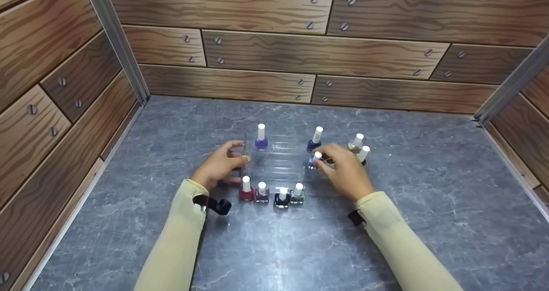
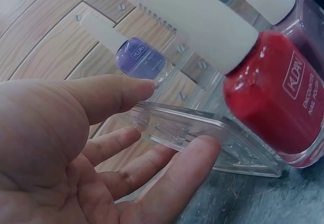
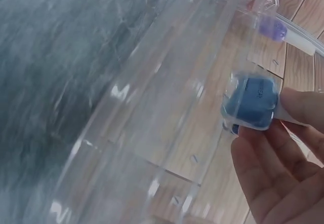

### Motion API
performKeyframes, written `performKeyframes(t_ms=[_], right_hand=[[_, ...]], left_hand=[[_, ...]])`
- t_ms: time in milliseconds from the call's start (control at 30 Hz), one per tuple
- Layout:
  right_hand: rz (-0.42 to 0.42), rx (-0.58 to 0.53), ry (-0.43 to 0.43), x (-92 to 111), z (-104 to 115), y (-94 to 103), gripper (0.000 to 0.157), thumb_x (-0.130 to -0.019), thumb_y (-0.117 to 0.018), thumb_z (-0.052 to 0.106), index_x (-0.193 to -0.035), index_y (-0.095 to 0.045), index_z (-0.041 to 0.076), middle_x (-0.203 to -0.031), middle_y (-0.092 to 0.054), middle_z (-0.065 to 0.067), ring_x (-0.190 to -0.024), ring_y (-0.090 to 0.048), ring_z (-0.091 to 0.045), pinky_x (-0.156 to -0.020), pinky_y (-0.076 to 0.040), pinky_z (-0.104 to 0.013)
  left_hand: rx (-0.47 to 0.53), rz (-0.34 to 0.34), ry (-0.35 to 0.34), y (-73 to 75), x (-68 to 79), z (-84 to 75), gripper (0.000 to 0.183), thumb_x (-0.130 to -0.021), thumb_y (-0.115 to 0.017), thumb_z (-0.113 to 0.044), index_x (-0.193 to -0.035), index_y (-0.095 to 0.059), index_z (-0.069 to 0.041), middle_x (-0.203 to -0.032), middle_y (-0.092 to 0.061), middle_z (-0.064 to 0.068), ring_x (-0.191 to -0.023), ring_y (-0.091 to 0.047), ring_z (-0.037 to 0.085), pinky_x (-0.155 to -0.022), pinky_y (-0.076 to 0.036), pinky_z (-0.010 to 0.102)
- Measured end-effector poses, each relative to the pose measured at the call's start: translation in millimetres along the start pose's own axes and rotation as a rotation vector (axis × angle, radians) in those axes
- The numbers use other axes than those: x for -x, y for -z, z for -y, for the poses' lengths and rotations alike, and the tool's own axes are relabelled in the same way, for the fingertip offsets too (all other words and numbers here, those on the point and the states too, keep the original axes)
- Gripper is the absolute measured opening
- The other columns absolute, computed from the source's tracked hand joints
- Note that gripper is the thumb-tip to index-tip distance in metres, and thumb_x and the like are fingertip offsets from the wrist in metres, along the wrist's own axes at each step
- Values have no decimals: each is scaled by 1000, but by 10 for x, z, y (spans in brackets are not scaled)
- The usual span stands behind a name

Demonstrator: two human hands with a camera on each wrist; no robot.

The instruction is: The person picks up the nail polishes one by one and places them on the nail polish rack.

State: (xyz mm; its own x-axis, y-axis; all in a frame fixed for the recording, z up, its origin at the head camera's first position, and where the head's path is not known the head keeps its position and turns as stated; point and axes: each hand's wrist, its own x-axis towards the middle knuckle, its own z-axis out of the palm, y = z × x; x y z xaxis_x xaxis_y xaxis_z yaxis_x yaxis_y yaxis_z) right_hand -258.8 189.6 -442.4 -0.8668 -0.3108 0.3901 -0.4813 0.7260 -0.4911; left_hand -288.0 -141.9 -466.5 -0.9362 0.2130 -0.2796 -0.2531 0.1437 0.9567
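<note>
My right hand [image 1: 345,171] pinches a blue nail polish bottle [image 3: 251,101] by its white cap, over the right end of a clear plastic stepped rack [image 1: 276,162]. At the rack's left end my left hand [image 1: 221,164] touches the upright side panel [image 2: 177,120] with spread, fairly straight fingers. A purple nail polish bottle [image 1: 261,142] stands at the rack's back left, and a dark blue one [image 1: 314,144] at its back right. Along the front are a red bottle [image 1: 246,193], a mauve one [image 1: 262,195], a black one [image 1: 282,200] and a greyish one [image 1: 297,195].
Right of the rack, partly behind my right hand, stand a pale gold bottle [image 1: 356,144] and a white-capped bottle [image 1: 364,154] whose body is mostly hidden. The grey marbled tabletop [image 1: 274,248] is bounded by wood-patterned walls [image 1: 257,46] at the back and sides.
</note>
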Motion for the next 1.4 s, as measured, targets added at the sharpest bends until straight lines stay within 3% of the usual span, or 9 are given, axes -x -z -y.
performKeyframes(t_ms=[233,533,667,800,1067,1400], right_hand=[[44,32,-27,-17,-27,-65,24,-95,-76,17,-117,-73,7,-116,-74,-10,-101,-71,-28,-92,-61,-47],[111,-23,-74,-52,0,-79,28,-94,-76,15,-120,-70,6,-116,-73,-11,-98,-71,-27,-92,-61,-46],[165,-36,-59,-41,-19,-30,44,-92,-78,15,-133,-62,5,-122,-70,-12,-105,-70,-29,-94,-61,-46],[202,-37,-63,41,-12,144,58,-92,-78,17,-143,-53,4,-122,-68,-12,-111,-68,-30,-95,-61,-46],[154,-48,-80,265,-80,545,36,-97,-73,14,-130,-62,5,-104,-71,-3,-93,-67,-17,-84,-63,-38],[195,38,-7,272,-157,556,15,-99,-71,17,-113,-71,11,-93,-70,6,-81,-64,-8,-73,-61,-30]], left_hand=[[11,7,-5,-47,-13,26,67,-98,-72,-14,-157,-41,-18,-148,-48,20,-124,-60,39,-79,-67,45],[9,7,-1,-51,-14,17,68,-98,-72,-14,-157,-40,-18,-149,-47,20,-125,-60,39,-80,-66,45],[13,-2,7,-52,-14,11,67,-98,-72,-12,-157,-41,-18,-150,-46,21,-125,-60,38,-79,-67,45],[8,-1,8,-59,-26,17,68,-97,-73,-12,-157,-41,-18,-148,-48,20,-123,-61,37,-79,-67,44],[-21,-4,-6,-56,-33,26,70,-95,-74,-11,-156,-41,-17,-146,-50,20,-121,-62,36,-78,-67,44],[-44,-17,-11,-17,-2,21,71,-97,-73,-12,-158,-39,-14,-149,-47,22,-123,-60,39,-78,-67,42]])
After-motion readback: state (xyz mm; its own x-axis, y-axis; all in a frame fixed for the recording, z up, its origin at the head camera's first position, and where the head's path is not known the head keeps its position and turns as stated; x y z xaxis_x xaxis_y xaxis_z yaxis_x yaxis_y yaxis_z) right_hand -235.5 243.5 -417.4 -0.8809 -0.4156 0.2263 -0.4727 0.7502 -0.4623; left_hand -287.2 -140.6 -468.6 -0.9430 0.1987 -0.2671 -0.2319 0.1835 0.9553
